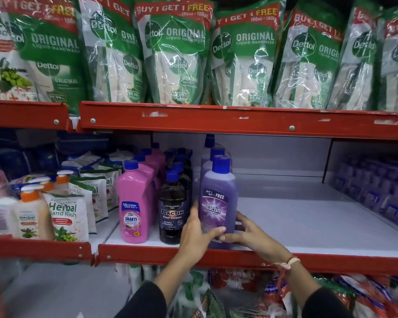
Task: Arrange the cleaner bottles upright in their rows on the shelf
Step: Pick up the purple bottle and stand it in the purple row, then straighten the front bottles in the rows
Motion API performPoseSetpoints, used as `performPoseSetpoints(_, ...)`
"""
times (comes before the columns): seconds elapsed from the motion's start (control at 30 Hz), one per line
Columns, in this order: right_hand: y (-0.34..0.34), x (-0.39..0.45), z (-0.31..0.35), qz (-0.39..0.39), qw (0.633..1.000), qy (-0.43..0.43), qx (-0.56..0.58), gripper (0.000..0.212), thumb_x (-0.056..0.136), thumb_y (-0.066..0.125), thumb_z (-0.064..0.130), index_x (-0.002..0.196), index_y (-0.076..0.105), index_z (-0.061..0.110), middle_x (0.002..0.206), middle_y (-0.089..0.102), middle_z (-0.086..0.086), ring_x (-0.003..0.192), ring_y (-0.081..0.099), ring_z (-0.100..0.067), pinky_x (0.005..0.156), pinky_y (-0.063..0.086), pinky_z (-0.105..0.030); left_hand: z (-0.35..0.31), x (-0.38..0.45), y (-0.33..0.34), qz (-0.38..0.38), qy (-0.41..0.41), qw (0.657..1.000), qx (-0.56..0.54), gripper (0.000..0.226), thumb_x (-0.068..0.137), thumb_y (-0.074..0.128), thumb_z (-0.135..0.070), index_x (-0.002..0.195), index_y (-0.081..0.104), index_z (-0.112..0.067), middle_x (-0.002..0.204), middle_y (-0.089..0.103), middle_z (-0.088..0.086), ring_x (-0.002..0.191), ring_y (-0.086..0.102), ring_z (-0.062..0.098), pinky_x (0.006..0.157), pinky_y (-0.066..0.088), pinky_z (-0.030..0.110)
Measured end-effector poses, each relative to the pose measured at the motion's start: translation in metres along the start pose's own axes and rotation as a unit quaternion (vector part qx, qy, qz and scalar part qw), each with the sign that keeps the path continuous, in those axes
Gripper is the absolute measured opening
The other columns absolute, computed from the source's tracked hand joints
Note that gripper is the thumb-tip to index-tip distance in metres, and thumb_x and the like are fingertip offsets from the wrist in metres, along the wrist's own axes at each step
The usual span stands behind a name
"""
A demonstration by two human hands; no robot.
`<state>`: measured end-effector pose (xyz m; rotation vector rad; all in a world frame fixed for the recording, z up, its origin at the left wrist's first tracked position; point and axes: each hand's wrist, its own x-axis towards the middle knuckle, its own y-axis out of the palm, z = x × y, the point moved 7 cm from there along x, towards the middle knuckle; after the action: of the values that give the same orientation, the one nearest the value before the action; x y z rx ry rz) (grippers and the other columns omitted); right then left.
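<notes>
The left hand (197,230) and right hand (248,234) clamp the lower part of the purple bottle (217,203) from either side, thumbs meeting across its front. The bottle stands upright, long axis vertical, at the shelf (308,226) front edge, heading its row just right of the dark bottle (173,212) and pink bottle (135,203). Both hands sit equally near.

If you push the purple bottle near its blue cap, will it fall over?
Probably it would tip: the purple bottle is tall and narrow, standing at the shelf's front edge. It looks full, so likely heavy and stiff. The smooth plastic may be slippery, which may be why the left hand and right hand both hold its base.
</notes>
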<state>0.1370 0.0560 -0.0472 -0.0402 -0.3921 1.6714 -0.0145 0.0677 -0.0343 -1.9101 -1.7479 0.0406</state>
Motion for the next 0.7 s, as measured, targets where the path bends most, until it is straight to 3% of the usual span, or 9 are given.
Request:
performPoseSetpoints(0.07,-0.006,0.000,-0.003,-0.035,0.999,-0.018,-0.036,0.059,0.071,0.080,0.023,0.123,0.053,0.027,0.122,0.062,-0.002,0.110,0.064,-0.018,0.095,0.054,-0.035,0.004,0.002,0.000,-0.017,0.000,0.999,0.031,0.092,0.069,0.079,-0.033,0.143,0.026,-0.024,0.130,0.059,0.003,0.117,0.058,0.021,0.098,0.047,0.037)
performPoseSetpoints(0.17,-0.007,0.002,-0.007,-0.073,0.996,-0.038,-0.046,0.052,0.082,0.071,0.015,0.123,0.044,0.033,0.124,0.061,-0.001,0.113,0.062,-0.016,0.089,0.055,-0.027,0.008,-0.002,-0.001,-0.069,-0.002,0.996,0.052,0.075,0.076,0.075,-0.022,0.139,0.034,-0.020,0.133,0.054,0.005,0.121,0.053,0.021,0.102,0.042,0.033)
performPoseSetpoints(0.27,-0.008,0.005,-0.010,-0.076,0.995,-0.037,-0.052,0.055,0.085,0.067,0.012,0.127,0.041,0.037,0.127,0.062,-0.003,0.110,0.065,-0.016,0.092,0.056,-0.035,0.006,-0.005,0.001,-0.072,0.011,0.996,0.056,0.067,0.081,0.069,-0.012,0.137,0.035,-0.020,0.130,0.053,0.003,0.120,0.052,0.020,0.096,0.038,0.027)
performPoseSetpoints(0.37,-0.008,0.002,-0.009,-0.101,0.991,-0.037,-0.084,0.056,0.083,0.070,0.015,0.123,0.042,0.043,0.128,0.062,-0.003,0.109,0.065,-0.013,0.091,0.055,-0.030,0.010,-0.005,-0.001,-0.045,0.024,0.997,0.055,0.065,0.082,0.066,-0.008,0.138,0.035,-0.020,0.132,0.051,0.001,0.123,0.052,0.019,0.104,0.042,0.030)
performPoseSetpoints(0.43,-0.007,-0.007,-0.004,-0.168,0.976,-0.050,-0.129,0.058,0.078,0.075,0.023,0.124,0.044,0.039,0.131,0.054,0.004,0.116,0.056,-0.011,0.095,0.050,-0.028,0.014,-0.010,-0.008,-0.029,0.037,0.998,0.046,0.061,0.083,0.065,-0.014,0.137,0.038,-0.022,0.132,0.048,-0.003,0.122,0.053,0.016,0.104,0.047,0.037)
performPoseSetpoints(0.5,-0.003,-0.026,0.008,-0.297,0.930,-0.081,-0.199,0.063,0.076,0.074,0.032,0.128,0.041,0.028,0.129,0.043,0.006,0.119,0.044,-0.010,0.098,0.045,-0.031,0.011,-0.023,-0.024,-0.046,0.072,0.996,0.037,0.045,0.087,0.061,-0.020,0.130,0.047,-0.024,0.124,0.047,-0.012,0.114,0.056,0.008,0.100,0.050,0.036)
performPoseSetpoints(0.57,0.018,-0.048,0.032,-0.391,0.881,-0.145,-0.223,0.051,0.076,0.066,0.029,0.120,0.041,0.025,0.120,0.042,0.004,0.111,0.043,-0.011,0.094,0.045,-0.026,0.007,-0.038,-0.049,-0.085,0.123,0.989,0.018,0.029,0.091,0.055,-0.021,0.120,0.054,-0.025,0.116,0.050,-0.017,0.106,0.057,0.001,0.097,0.052,0.033)
performPoseSetpoints(0.63,0.053,-0.056,0.059,-0.377,0.875,-0.203,-0.227,0.040,0.078,0.057,0.026,0.115,0.043,0.026,0.115,0.044,0.004,0.105,0.046,-0.007,0.093,0.044,-0.021,0.005,-0.048,-0.077,-0.137,0.163,0.977,0.009,0.023,0.094,0.050,-0.019,0.115,0.057,-0.021,0.114,0.053,-0.013,0.105,0.057,0.002,0.096,0.052,0.033)
performPoseSetpoints(0.7,0.090,-0.049,0.077,-0.320,0.891,-0.236,-0.220,0.031,0.082,0.056,0.019,0.112,0.051,0.020,0.110,0.050,0.005,0.104,0.051,-0.006,0.093,0.045,-0.022,0.009,-0.054,-0.109,-0.197,0.175,0.965,0.001,0.023,0.095,0.044,-0.023,0.115,0.054,-0.019,0.116,0.053,-0.007,0.107,0.054,0.006,0.098,0.048,0.032)
